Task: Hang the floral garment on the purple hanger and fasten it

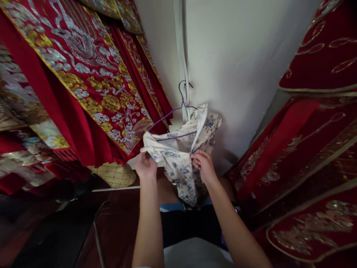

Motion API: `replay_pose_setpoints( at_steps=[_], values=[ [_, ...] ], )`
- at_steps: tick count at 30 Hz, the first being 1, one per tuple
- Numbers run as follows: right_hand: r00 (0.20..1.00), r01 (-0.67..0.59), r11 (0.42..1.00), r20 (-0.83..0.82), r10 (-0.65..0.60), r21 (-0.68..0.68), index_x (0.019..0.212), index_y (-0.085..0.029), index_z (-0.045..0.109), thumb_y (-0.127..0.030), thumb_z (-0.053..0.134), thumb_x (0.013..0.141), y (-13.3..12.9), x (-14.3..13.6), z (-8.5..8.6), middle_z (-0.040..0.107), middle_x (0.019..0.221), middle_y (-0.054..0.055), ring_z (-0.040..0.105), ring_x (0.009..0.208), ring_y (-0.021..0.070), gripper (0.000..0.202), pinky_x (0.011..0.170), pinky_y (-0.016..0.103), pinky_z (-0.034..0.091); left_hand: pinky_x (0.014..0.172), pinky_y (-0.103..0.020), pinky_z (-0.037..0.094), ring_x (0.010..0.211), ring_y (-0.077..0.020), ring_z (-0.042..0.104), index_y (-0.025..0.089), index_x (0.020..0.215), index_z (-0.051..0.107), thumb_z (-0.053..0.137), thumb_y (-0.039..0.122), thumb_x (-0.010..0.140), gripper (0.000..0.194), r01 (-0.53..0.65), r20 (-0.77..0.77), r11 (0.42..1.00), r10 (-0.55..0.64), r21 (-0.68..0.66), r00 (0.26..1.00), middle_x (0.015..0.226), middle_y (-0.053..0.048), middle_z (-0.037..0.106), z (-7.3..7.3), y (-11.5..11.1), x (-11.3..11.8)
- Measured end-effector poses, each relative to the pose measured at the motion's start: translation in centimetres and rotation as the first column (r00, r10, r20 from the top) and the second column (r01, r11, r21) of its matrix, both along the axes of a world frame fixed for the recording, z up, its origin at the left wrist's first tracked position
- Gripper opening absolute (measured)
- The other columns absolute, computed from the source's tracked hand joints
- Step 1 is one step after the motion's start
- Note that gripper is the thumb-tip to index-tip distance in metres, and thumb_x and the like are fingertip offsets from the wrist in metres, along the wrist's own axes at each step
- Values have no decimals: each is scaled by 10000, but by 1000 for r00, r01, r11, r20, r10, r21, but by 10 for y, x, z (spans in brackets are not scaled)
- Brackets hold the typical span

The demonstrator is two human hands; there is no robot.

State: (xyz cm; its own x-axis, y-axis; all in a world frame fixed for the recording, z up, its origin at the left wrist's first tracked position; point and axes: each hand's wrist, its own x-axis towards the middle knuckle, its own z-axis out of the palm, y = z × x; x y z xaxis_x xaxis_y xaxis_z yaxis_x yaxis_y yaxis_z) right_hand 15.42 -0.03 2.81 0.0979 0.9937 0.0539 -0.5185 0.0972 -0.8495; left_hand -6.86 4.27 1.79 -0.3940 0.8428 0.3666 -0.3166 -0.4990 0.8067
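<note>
A white blouse with a blue floral print (180,167) hangs on a thin purple hanger (164,118), whose hook sits on a small dark wall hook (190,85). At the garment's left shoulder edge, my left hand (146,163) has its fingers closed on the cloth. Against the front opening near the neckline, my right hand (203,163) pinches the fabric edge between thumb and fingers. The hanger's lower bar shows across the open neck. Lower folds of the blouse drape down in front of my legs.
Red cloths with gold and silver embroidery (111,89) hang at the left. Dark red embroidered garments (279,156) hang at the right. Between them stands a pale wall (231,56) with a white cable strip (180,44). A dark chair-like object (55,230) is at lower left.
</note>
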Motion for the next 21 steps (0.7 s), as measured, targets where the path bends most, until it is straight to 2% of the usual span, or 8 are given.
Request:
replay_pose_setpoints(
  at_steps=[3, 6, 10, 12, 15, 16, 18, 21],
  values=[
    [995, 42, 997, -87, -47, -63, 522, -212, 414, -290, 655, 601, -12, 8, -18, 259, 447, -107, 207, 397, 46, 265, 399, 208, 159, 841, -417, 522, 846, -212, 633, 223, 724, 510, 624, 446, 795, 260, 82, 244, 984, -42, -158, 969, 767, -20, 631, -39, -20, 29],
    [977, 154, 983, -134, -167, -104, 529, -222, 338, -307, 612, 606, -20, 25, -32, 241, 466, -105, 192, 391, 50, 297, 389, 212, 166, 824, -361, 523, 788, -171, 624, 200, 730, 530, 732, 396, 702, 283, 147, 181, 953, -100, -266, 978, 776, -1, 624, -53, -35, 59],
    [958, 285, 953, 8, -286, -101, 493, -223, 346, -279, 563, 610, -21, 52, -49, 257, 443, -93, 208, 393, 66, 253, 404, 224, 162, 856, -299, 499, 795, -146, 604, 170, 751, 592, 747, 387, 739, 266, 309, -102, 867, -375, -391, 922, 781, -1, 609, -42, -49, 84],
    [943, 242, 966, 258, -212, -92, 473, -220, 435, -271, 575, 627, -20, 65, -57, 342, 422, -71, 283, 407, 85, 214, 422, 233, 194, 860, -294, 491, 815, -154, 594, 169, 783, 611, 691, 417, 811, 262, 345, -196, 868, -431, -357, 881, 803, -13, 611, -32, -56, 93],
    [805, 188, 980, 583, -113, -69, 521, -199, 595, -296, 665, 645, -20, 75, -62, 544, 491, -10, 466, 507, 143, 171, 488, 252, 320, 797, -270, 481, 796, -158, 570, 174, 835, 625, 648, 428, 866, 257, 361, -320, 888, -443, -284, 837, 809, -20, 606, -17, -67, 105],
    [778, 186, 982, 615, -125, -35, 569, -195, 637, -324, 695, 661, -22, 75, -60, 604, 557, 8, 521, 571, 164, 169, 533, 261, 371, 775, -266, 477, 794, -161, 567, 176, 857, 631, 649, 422, 871, 247, 379, -348, 885, -457, -269, 819, 820, -23, 612, -13, -71, 109],
    [806, 145, 989, 577, -128, 17, 699, -204, 694, -419, 717, 728, -27, 70, -53, 681, 715, 30, 597, 725, 199, 218, 654, 283, 451, 776, -272, 475, 819, -173, 577, 179, 902, 651, 643, 405, 886, 227, 425, -389, 873, -487, -239, 782, 865, -37, 635, -5, -79, 118],
    [910, -142, 986, 381, 167, -91, 851, -228, 721, -643, 606, 824, -36, 55, -44, 715, 843, 48, 643, 885, 228, 431, 785, 329, 503, 848, -290, 472, 898, -194, 594, 184, 943, 679, 618, 369, 915, 198, 416, -460, 894, -444, -168, 769, 927, -58, 653, 0, -84, 127]
  ],
)
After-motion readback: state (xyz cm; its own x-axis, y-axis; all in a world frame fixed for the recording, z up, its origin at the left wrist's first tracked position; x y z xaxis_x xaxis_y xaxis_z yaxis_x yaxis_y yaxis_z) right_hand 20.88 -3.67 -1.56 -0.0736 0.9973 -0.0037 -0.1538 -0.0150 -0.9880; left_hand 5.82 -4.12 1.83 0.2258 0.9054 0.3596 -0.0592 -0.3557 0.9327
